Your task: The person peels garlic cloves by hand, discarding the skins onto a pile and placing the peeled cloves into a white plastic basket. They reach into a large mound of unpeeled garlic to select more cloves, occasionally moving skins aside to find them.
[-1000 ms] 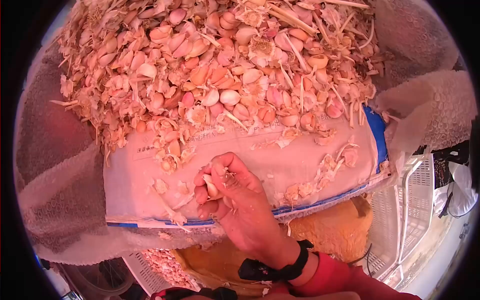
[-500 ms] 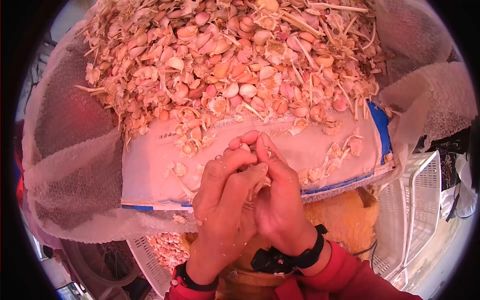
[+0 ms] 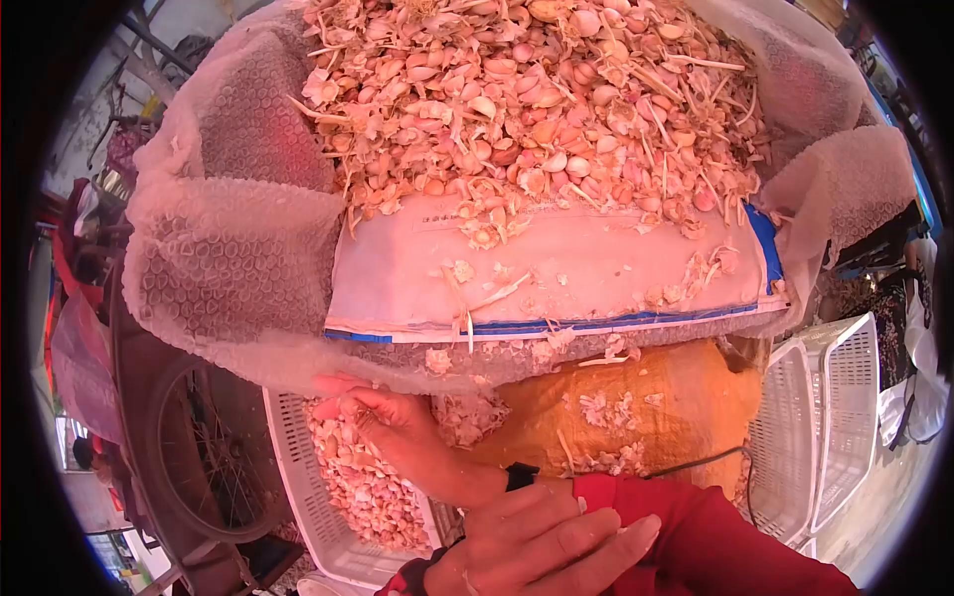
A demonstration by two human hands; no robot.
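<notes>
My right hand (image 3: pixel 402 437) reaches across to the lower left, over a white plastic basket (image 3: pixel 290 442) holding many loose garlic cloves (image 3: pixel 363 487). Its fingers point left and look apart; I cannot make out any clove in them. My left hand (image 3: pixel 547 541) is nearer to me, below the right forearm, with its fingers stretched out to the right and nothing held. Above both hands, a large heap of garlic cloves (image 3: pixel 556 119) mixed with dry skins and stalks lies on a pale sack (image 3: pixel 586 258) with blue edges.
Bubble wrap (image 3: pixel 234 248) surrounds the heap. A yellow-orange sack (image 3: pixel 686 397) with scattered skins lies below it. White crates (image 3: pixel 845 417) stand at right, and a spoked wheel (image 3: pixel 214 457) is at left. A dark cable (image 3: pixel 701 462) curves near my right sleeve.
My hands were together over the pale sack, fingers closed around something small. They have parted: the right has swung down left to the basket, the left has dropped toward me and opened.
</notes>
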